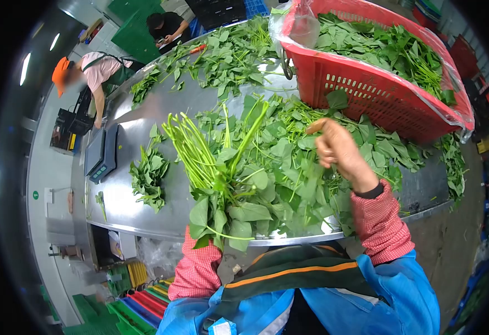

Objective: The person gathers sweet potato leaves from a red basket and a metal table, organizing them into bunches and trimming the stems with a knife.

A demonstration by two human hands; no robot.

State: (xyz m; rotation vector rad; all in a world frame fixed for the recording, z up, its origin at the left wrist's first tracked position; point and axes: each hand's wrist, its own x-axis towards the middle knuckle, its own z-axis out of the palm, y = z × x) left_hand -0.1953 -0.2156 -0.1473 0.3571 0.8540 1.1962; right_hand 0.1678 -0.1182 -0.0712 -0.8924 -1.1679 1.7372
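A bunch of leafy green stems [191,153] stands tilted above the near edge of the table, cut ends up and leaves hanging down. My left hand is hidden behind its leaves, with the red checked left sleeve [194,271] leading up to it; the bunch appears held there. Over the loose pile of leafy greens [286,167] hovers my right hand [339,148], index finger stretched out to the left and the other fingers loosely bent. No item shows clearly in it. Below those fingers some leaves are smeared by motion.
A red plastic crate [361,92], lined with clear film and full of greens, stands at the right. A scale [102,153] sits on the metal table's left side, near a smaller bunch [148,176]. Two people [96,72] are beyond the table; more greens [222,61] lie at the back.
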